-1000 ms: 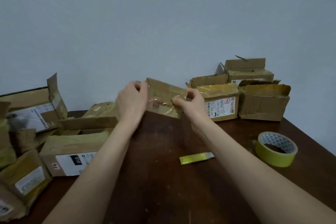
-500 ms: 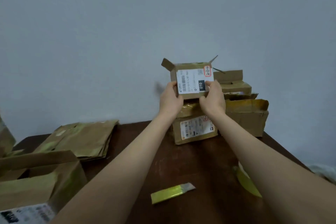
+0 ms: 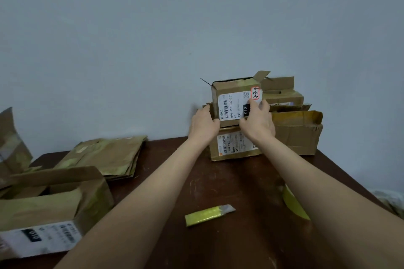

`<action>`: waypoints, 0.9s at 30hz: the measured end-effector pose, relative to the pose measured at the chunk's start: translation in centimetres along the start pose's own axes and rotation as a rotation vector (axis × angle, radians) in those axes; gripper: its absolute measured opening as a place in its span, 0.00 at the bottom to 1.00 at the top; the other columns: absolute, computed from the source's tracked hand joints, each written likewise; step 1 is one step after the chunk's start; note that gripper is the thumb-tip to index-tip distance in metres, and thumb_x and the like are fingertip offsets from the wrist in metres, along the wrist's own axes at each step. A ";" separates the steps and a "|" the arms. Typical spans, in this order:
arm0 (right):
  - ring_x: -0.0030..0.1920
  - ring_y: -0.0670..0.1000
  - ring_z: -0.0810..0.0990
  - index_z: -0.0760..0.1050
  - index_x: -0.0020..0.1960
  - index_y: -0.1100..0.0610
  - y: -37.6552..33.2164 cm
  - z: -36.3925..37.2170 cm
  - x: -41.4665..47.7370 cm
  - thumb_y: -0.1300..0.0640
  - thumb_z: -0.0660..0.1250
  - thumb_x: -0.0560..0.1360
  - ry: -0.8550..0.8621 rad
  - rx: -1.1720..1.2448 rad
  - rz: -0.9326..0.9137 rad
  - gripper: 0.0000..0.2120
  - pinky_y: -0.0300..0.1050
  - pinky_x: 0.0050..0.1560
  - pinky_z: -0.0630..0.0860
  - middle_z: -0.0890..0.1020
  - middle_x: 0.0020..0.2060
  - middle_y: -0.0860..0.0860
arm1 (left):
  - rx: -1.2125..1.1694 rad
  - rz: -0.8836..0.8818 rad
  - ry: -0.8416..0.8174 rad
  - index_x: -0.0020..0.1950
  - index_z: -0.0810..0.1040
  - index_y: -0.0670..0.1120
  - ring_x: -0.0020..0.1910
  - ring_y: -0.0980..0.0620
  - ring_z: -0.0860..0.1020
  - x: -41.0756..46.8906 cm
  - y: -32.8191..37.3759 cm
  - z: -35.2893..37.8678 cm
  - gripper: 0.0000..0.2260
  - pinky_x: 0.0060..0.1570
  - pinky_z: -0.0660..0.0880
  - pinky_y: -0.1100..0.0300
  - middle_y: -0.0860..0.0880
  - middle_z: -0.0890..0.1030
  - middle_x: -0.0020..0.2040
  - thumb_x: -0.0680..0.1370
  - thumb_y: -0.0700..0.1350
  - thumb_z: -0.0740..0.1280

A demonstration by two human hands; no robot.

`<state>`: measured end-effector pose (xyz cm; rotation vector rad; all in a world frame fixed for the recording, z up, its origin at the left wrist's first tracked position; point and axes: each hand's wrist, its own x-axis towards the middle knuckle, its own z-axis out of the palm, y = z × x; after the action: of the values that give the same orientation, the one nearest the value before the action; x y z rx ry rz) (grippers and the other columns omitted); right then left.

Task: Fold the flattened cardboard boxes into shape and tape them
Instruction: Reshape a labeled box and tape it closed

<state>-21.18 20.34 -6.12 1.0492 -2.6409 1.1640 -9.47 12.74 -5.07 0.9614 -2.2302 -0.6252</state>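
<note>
Squarely atop the lower box [image 3: 234, 145], the folded box [image 3: 235, 102] sits upright, long axis running left to right, flaps open upward. The left hand [image 3: 203, 125] clasps its left edge, thumb in front. The right hand [image 3: 258, 123] covers the label's right end, fingers seemingly curled round that corner. Both hands flank it equally, so letting go means drawing outward and back.

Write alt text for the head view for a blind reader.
The left hand and right hand hold a small labelled box on top of another box at the back of a brown table. Flattened boxes lie to the left; a yellow strip lies nearer.
</note>
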 end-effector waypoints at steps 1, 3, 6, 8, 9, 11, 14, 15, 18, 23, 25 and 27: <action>0.71 0.60 0.64 0.59 0.74 0.51 -0.2 -0.3 -0.3 0.54 0.64 0.77 0.008 0.007 0.001 0.28 0.59 0.65 0.70 0.54 0.76 0.56 | 0.001 -0.006 -0.016 0.67 0.71 0.47 0.61 0.45 0.74 -0.4 0.0 -0.3 0.18 0.56 0.72 0.52 0.45 0.76 0.62 0.77 0.41 0.60; 0.71 0.59 0.64 0.58 0.75 0.51 -0.7 -0.6 -1.0 0.55 0.64 0.77 0.007 0.021 0.004 0.29 0.58 0.65 0.70 0.55 0.76 0.56 | 0.009 -0.010 -0.030 0.67 0.71 0.46 0.62 0.46 0.73 -1.3 -0.2 -1.0 0.18 0.56 0.71 0.54 0.45 0.75 0.63 0.77 0.41 0.60; 0.70 0.59 0.65 0.60 0.74 0.51 -1.4 -0.9 -1.9 0.56 0.65 0.77 0.007 0.044 0.017 0.28 0.56 0.62 0.72 0.57 0.74 0.56 | 0.037 -0.005 -0.027 0.67 0.71 0.44 0.62 0.46 0.73 -2.3 -0.6 -2.2 0.17 0.55 0.69 0.56 0.43 0.75 0.64 0.78 0.40 0.61; 0.67 0.57 0.67 0.64 0.71 0.51 -2.0 -0.8 -2.7 0.56 0.65 0.77 0.065 0.060 0.004 0.24 0.52 0.57 0.73 0.62 0.70 0.55 | 0.075 -0.005 -0.033 0.70 0.68 0.43 0.67 0.46 0.70 -3.3 -0.9 -3.4 0.19 0.62 0.67 0.55 0.44 0.72 0.68 0.79 0.40 0.60; 0.65 0.56 0.68 0.66 0.70 0.51 -2.5 -0.5 -3.2 0.56 0.65 0.77 0.079 0.058 -0.017 0.22 0.51 0.56 0.72 0.64 0.68 0.55 | 0.100 0.004 -0.033 0.72 0.67 0.43 0.68 0.46 0.68 -3.7 -1.2 -4.0 0.20 0.65 0.66 0.54 0.44 0.71 0.69 0.79 0.41 0.60; 0.64 0.56 0.68 0.69 0.67 0.51 -4.3 0.7 -4.2 0.57 0.64 0.77 0.037 0.054 -0.075 0.19 0.52 0.57 0.72 0.67 0.65 0.54 | 0.183 0.029 -0.021 0.73 0.66 0.45 0.70 0.46 0.67 -4.3 -2.1 -5.5 0.21 0.68 0.65 0.52 0.45 0.69 0.71 0.79 0.42 0.60; 0.63 0.56 0.72 0.73 0.65 0.52 -8.0 4.7 -6.2 0.56 0.63 0.77 -0.145 0.097 -0.175 0.17 0.51 0.59 0.73 0.70 0.65 0.54 | 0.304 0.056 0.081 0.70 0.69 0.47 0.69 0.47 0.66 -4.4 -4.4 -9.4 0.19 0.66 0.67 0.51 0.47 0.69 0.70 0.79 0.42 0.59; 0.63 0.56 0.73 0.73 0.65 0.53 -9.3 6.2 -7.0 0.56 0.64 0.77 -0.214 0.141 -0.188 0.17 0.50 0.60 0.73 0.71 0.65 0.54 | 0.335 0.048 0.126 0.70 0.70 0.47 0.69 0.48 0.66 -4.5 -5.4 -11.1 0.18 0.65 0.67 0.51 0.47 0.69 0.69 0.79 0.42 0.58; 0.64 0.55 0.75 0.73 0.67 0.58 -12.9 10.8 -8.7 0.55 0.66 0.77 -0.420 0.294 -0.136 0.19 0.47 0.64 0.72 0.76 0.64 0.54 | 0.413 -0.047 0.217 0.68 0.71 0.48 0.68 0.48 0.67 -5.0 -9.0 -15.8 0.17 0.62 0.68 0.51 0.48 0.71 0.68 0.79 0.42 0.58; 0.49 0.56 0.79 0.77 0.47 0.59 -17.5 17.5 -9.3 0.55 0.69 0.74 -0.684 0.504 0.067 0.08 0.51 0.54 0.78 0.80 0.48 0.55 | 0.521 -0.234 0.189 0.68 0.71 0.50 0.64 0.47 0.71 -6.6 -15.2 -20.0 0.16 0.55 0.71 0.51 0.48 0.72 0.67 0.81 0.45 0.57; 0.49 0.55 0.79 0.76 0.48 0.59 -18.8 19.9 -9.1 0.55 0.71 0.74 -0.762 0.615 0.170 0.08 0.50 0.48 0.78 0.80 0.48 0.55 | 0.553 -0.278 0.166 0.69 0.70 0.50 0.63 0.47 0.73 -6.9 -17.2 -20.8 0.16 0.54 0.71 0.51 0.49 0.72 0.67 0.81 0.46 0.58; 0.51 0.56 0.80 0.76 0.56 0.62 -19.7 21.8 -8.5 0.56 0.74 0.72 -0.779 0.687 0.266 0.16 0.49 0.44 0.78 0.80 0.52 0.56 | 0.539 -0.303 0.166 0.68 0.70 0.51 0.61 0.49 0.74 -6.9 -18.7 -21.2 0.16 0.53 0.73 0.51 0.50 0.74 0.66 0.81 0.48 0.58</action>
<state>1.71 0.97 -11.95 1.5347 -3.0574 2.2080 17.88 2.72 -4.54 1.5752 -2.1566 -0.0481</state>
